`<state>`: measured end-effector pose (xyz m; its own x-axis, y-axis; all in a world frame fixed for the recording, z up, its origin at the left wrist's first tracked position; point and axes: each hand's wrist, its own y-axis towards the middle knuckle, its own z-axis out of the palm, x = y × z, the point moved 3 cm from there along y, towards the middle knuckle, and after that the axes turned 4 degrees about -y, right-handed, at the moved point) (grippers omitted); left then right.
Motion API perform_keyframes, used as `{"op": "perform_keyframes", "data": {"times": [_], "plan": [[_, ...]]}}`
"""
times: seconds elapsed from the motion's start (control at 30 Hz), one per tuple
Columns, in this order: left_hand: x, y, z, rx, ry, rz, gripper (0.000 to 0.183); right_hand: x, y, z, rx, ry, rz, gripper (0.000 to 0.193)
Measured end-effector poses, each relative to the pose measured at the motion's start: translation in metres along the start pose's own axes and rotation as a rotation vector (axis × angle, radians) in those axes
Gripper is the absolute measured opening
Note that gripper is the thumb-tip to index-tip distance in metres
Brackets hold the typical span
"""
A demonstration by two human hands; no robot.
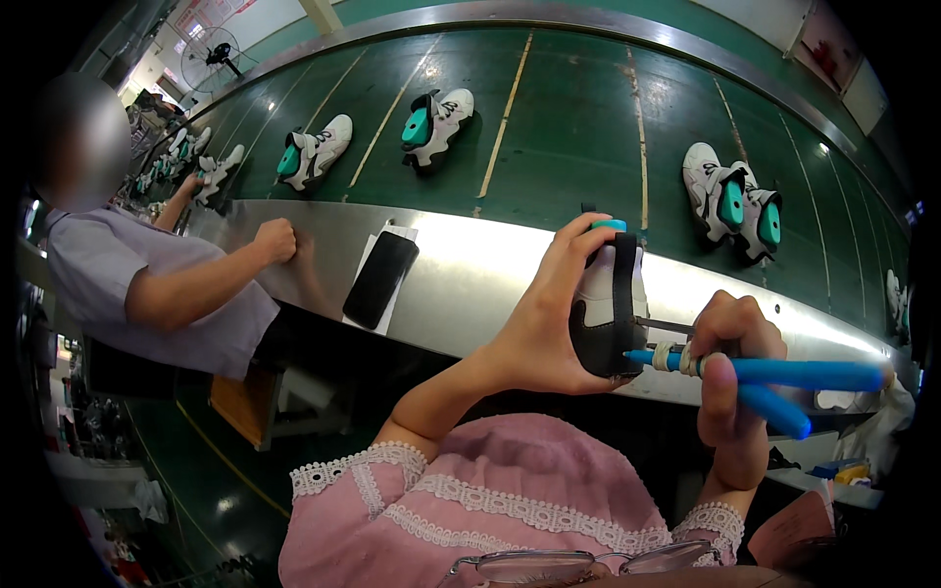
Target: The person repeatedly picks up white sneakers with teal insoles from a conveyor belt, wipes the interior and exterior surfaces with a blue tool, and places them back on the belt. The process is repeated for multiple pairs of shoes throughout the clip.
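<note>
My left hand point(537, 331) is wrapped round a white and black shoe point(596, 338) with a turquoise insert point(610, 225) at its top. A dark strip runs down the shoe's side facing me. My right hand point(733, 338) grips two blue pens point(809, 373), which are bound near the tip with pale bands point(668, 357). The pen tip is at the shoe's dark lower part; whether it touches I cannot tell. A thin dark rod also reaches from the right hand's fingers towards the shoe; its kind is unclear.
A steel ledge point(470, 257) borders the green conveyor belt point(564, 127). White shoes with turquoise inserts stand on the belt, including a single shoe point(436, 127) and a pair point(720, 196). A black phone point(382, 279) lies on paper. At left, a co-worker point(162, 274) touches another shoe.
</note>
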<state>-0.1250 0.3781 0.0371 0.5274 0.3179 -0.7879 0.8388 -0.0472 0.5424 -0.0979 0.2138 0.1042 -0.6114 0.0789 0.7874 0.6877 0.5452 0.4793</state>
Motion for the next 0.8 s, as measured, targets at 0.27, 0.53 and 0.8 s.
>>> {"op": "perform_keyframes", "data": {"times": [0.27, 0.53, 0.8], "plan": [[0.006, 0.002, -0.006, 0.036, -0.01, -0.015, 0.105, -0.011, -0.006, 0.001, -0.125, 0.07, -0.09, 0.026], [0.021, -0.089, 0.015, 0.07, 0.012, 0.308, 0.078, -0.127, -0.081, -0.002, -0.684, 0.289, 0.255, 0.025], [0.084, -0.147, 0.034, 0.317, 0.471, 0.385, 0.05, -0.205, -0.143, 0.029, -0.753, 0.418, 0.513, 0.024]]}}
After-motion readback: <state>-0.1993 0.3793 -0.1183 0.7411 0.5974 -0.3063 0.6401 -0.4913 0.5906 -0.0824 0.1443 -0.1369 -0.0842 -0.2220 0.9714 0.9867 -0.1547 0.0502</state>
